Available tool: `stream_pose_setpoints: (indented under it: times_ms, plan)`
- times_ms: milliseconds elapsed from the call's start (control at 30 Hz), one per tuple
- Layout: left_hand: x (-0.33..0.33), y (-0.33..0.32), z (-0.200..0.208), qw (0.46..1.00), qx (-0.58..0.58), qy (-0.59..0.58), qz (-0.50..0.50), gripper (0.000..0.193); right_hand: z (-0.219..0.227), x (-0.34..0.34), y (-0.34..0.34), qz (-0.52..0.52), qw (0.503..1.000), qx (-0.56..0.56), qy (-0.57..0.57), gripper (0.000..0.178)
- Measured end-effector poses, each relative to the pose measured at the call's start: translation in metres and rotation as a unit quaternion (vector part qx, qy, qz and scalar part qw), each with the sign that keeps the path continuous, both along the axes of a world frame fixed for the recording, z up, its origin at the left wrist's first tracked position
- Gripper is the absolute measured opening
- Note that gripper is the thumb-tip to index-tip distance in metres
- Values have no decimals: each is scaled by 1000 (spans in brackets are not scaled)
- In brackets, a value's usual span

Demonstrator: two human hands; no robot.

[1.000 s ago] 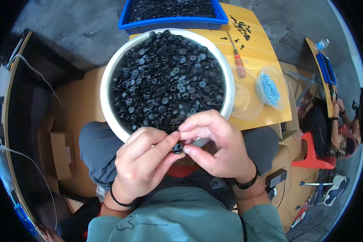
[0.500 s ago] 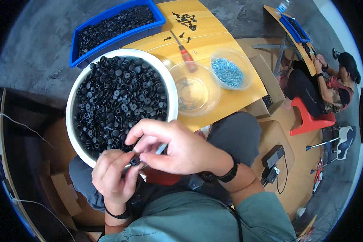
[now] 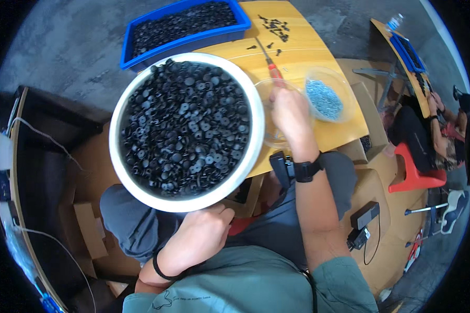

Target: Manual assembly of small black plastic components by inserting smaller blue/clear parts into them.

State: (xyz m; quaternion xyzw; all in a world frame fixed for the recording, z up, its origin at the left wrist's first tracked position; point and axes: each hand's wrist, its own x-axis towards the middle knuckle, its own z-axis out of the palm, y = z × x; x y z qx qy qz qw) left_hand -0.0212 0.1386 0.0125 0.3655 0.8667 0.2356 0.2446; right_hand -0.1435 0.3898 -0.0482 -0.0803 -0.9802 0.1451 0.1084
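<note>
My right hand (image 3: pixel 291 116) closes around the butt of a screwdriver (image 3: pixel 274 73) with a red handle, which lies on the table. A clear round tub (image 3: pixel 269 136) is partly hidden beneath that hand. My left hand (image 3: pixel 206 227) is curled closed at the near rim of a large metal bowl (image 3: pixel 257 112); whatever is inside its fingers is hidden. Small round black plastic parts (image 3: pixel 188 125) heap up in the bowl, which rests over my lap.
A blue tray (image 3: pixel 190 44) of black parts sits beyond the bowl. Silvery screws fill a clear tub (image 3: pixel 325 99) at right. Several black pieces (image 3: pixel 274 26) lie on the yellow table (image 3: pixel 318 49). Another person (image 3: pixel 428 130) sits far right by a red stool (image 3: pixel 415 172).
My hands have separated from the small black part they held together. My right hand has moved up to the screwdriver; my left has drawn back below the bowl's rim. The view has shifted.
</note>
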Motion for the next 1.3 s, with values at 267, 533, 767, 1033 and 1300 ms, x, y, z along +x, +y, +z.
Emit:
stream_pose_setpoints:
  times_ms: [267, 533, 767, 1033, 1300]
  plan:
    - [8, -22, -30, 992, -23, 100, 76, 17, 11, 0, -5, -7, 1000, -8, 6, 18]
    - [-16, -33, 32, 957, 261, 41, 120, 14, 52, 18, 3, 6, 952, -301, 57, 12]
    - [-53, -15, 15, 935, 126, 235, 235, 16, 62, 28, -8, 119, 931, -331, 98, 12]
    - [-55, -4, 13, 938, 66, 225, 255, 18, 77, 50, -35, 161, 841, -515, 46, 11]
    - [-42, -9, 21, 900, 294, 138, 291, 33, 85, 72, -83, 272, 793, -545, 5, 18]
